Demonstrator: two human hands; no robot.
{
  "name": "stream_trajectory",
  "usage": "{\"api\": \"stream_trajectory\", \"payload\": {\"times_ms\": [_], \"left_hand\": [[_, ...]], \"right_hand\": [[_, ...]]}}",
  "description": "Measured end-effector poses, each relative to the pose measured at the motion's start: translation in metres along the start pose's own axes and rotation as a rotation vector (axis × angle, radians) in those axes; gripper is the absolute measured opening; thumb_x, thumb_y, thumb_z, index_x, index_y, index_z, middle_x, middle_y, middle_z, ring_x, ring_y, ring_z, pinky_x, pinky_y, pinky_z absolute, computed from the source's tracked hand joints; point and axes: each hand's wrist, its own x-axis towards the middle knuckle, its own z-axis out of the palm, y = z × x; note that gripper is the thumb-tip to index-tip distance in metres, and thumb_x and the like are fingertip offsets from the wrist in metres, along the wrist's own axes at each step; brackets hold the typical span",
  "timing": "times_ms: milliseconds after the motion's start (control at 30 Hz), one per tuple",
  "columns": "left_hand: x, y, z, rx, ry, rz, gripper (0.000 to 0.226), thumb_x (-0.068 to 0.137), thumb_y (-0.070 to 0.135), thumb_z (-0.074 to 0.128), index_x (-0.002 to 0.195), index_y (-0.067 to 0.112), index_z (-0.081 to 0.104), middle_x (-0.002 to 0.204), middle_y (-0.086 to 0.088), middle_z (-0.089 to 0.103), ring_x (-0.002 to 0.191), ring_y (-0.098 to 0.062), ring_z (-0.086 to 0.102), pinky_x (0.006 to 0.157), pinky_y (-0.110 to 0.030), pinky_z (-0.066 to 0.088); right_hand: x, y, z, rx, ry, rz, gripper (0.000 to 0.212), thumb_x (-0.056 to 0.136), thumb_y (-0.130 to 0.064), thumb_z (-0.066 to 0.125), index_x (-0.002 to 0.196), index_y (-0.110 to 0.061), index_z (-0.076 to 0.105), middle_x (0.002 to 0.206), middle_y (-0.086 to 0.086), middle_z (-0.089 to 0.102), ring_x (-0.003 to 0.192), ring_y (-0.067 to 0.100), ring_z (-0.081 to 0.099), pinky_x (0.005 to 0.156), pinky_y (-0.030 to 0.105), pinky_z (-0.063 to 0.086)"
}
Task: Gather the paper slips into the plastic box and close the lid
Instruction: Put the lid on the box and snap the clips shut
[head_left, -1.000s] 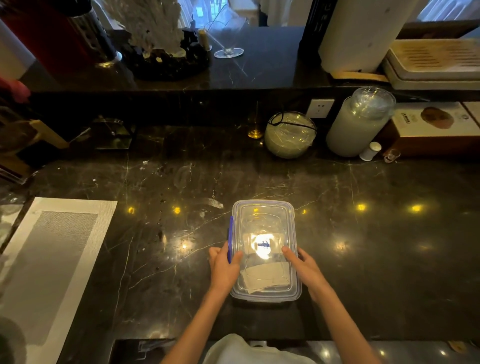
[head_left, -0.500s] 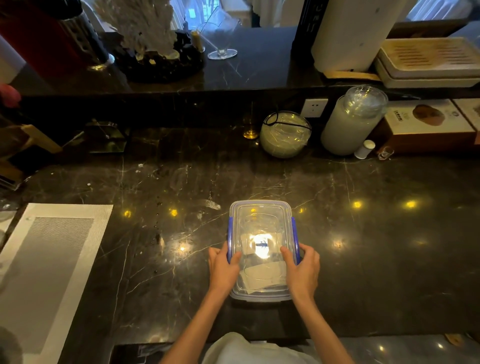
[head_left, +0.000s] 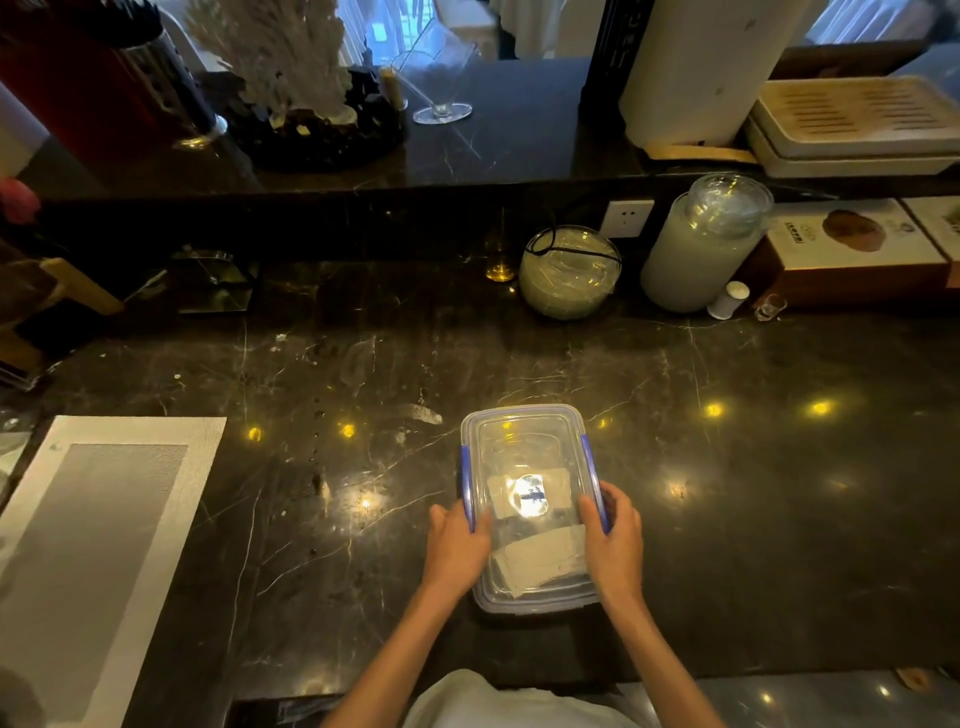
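Both side clips have changed since a second ago: then only the left blue clip showed and the right hand lay flat on the lid; now the right blue clip (head_left: 594, 480) is folded down against the box wall like the left blue clip (head_left: 468, 486); the box itself has not shifted on the bench.

Plastic box (head_left: 530, 600) stands near the front edge of the bench (head_left: 779, 519), about midway along it; its clear lid (head_left: 522, 441) sits level on the rim; paper slips (head_left: 540, 558) lie inside, seen through the lid, towards the near end; a bright lamp reflection covers part of them.

Left hand (head_left: 457, 553) grips the left side of the box, fingers together, thumb on the lid edge beside the clip; right hand (head_left: 615, 545) grips the right side, fingers curled and clamped over the lower end of the right clip.

Woven placemat (head_left: 104, 545) lies at the bench's left end, well apart from the box; round glass bowl (head_left: 569, 273) and tall white jar (head_left: 698, 249) stand at the back edge.
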Motion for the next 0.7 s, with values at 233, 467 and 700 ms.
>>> {"api": "stream_trajectory", "payload": {"times_ms": [233,467,700], "left_hand": [[0.045,0.048,-0.032,0.264,0.108,0.234,0.066,0.096,0.041,0.049,0.152,0.024,0.02,0.152,-0.008,0.032,0.139,-0.028,0.033,0.11,-0.048,0.035],[0.116,0.101,-0.043,0.367,-0.234,0.275,0.049,0.1,0.029,0.049,0.145,0.012,0.042,0.149,-0.014,0.045,0.135,-0.03,0.044,0.111,-0.042,0.038],[0.123,0.074,-0.06,0.163,-0.07,0.171,0.026,0.095,0.016,0.056,0.117,0.005,0.063,0.117,-0.013,0.066,0.106,-0.025,0.061,0.09,-0.034,0.045]], "right_hand": [[-0.029,0.025,-0.043,0.297,-0.183,0.609,0.087,0.088,-0.042,0.067,0.155,-0.032,0.012,0.158,0.013,0.032,0.14,0.038,0.039,0.11,0.056,0.039],[-0.043,0.03,-0.03,0.39,-0.307,0.636,0.041,0.084,-0.025,0.074,0.119,-0.029,0.052,0.103,0.0,0.074,0.095,0.021,0.07,0.09,0.042,0.057],[-0.001,-0.006,-0.027,0.37,-0.133,0.428,0.044,0.089,-0.02,0.07,0.128,-0.022,0.049,0.115,0.005,0.066,0.105,0.024,0.068,0.084,0.041,0.059]]}}
